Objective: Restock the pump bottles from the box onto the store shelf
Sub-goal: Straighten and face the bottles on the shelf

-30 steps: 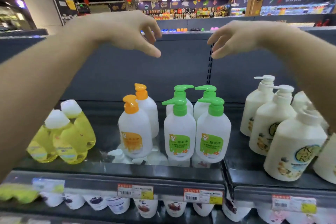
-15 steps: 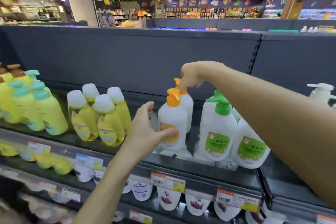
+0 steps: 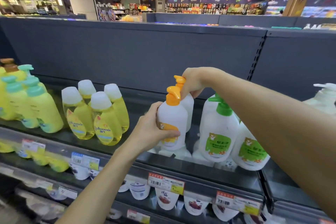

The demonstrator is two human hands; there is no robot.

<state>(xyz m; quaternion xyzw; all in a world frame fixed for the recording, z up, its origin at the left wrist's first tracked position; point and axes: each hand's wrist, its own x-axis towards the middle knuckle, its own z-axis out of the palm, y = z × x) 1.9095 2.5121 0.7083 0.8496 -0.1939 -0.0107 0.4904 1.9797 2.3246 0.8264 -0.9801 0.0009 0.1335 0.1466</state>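
Observation:
Two white pump bottles with orange pumps stand one behind the other on the dark store shelf (image 3: 127, 152). My left hand (image 3: 154, 131) wraps the body of the front orange-pump bottle (image 3: 174, 114), thumb across its orange label. My right hand (image 3: 192, 82) reaches over from the right and grips the pump head of the rear orange-pump bottle (image 3: 189, 102). Right of them stand white green-pump bottles (image 3: 218, 129), partly behind my right forearm. The box is out of view.
Yellow white-capped bottles (image 3: 101, 116) stand left of the orange pumps, and yellow teal-pump bottles (image 3: 31, 103) fill the far left. White pump bottles (image 3: 325, 96) sit at the far right. Price tags (image 3: 166, 182) line the shelf edge; white pouches (image 3: 165, 198) hang below.
Both hands dropped from above the shelf to the orange-pump bottles. The left hand has closed on the front bottle; the right holds the rear pump. The view shifted left.

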